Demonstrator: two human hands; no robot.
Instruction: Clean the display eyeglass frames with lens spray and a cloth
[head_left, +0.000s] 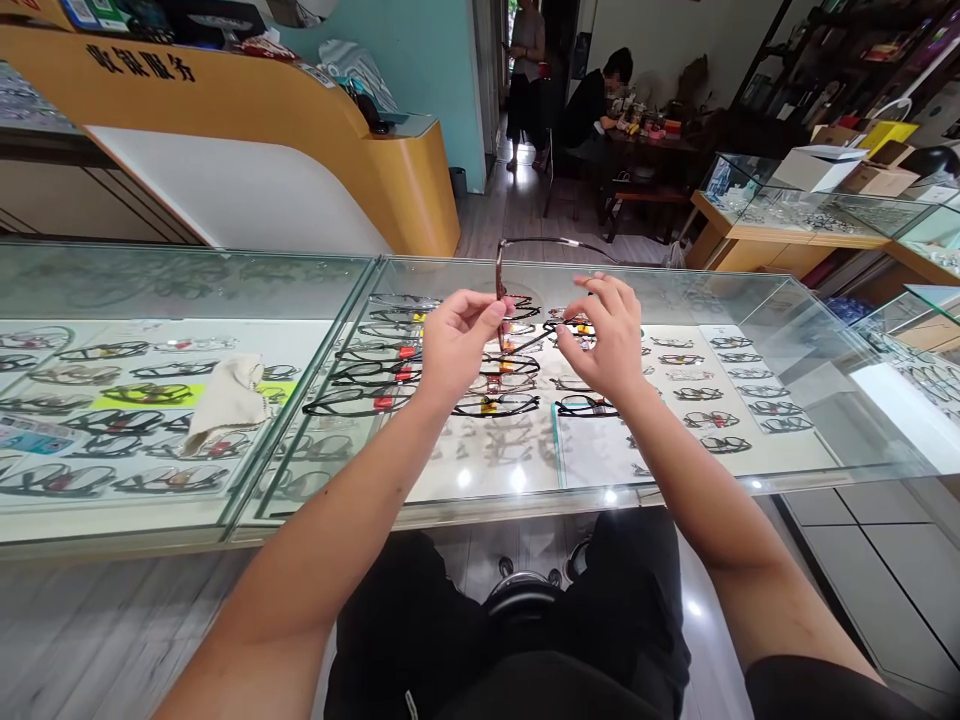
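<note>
My left hand (466, 335) pinches a pair of eyeglasses (500, 262) by its front, between thumb and fingers. The glasses are turned on edge above the glass counter, with one temple arm (555, 240) stretching right at the top. A lower dark arm reaches toward my right hand (604, 335). That hand is raised close by, fingers spread and thumb apart; whether its thumb touches the arm tip is unclear. Below both hands, several rows of eyeglasses (495, 405) with small red and yellow tags lie out.
A glass display counter (442, 515) spans the front. On its left section lies a beige cloth (229, 400). Behind stands a curved wooden service desk (412, 185). One person (592, 110) sits at a back table; another stands in the doorway. Boxes (821, 167) top the right showcase.
</note>
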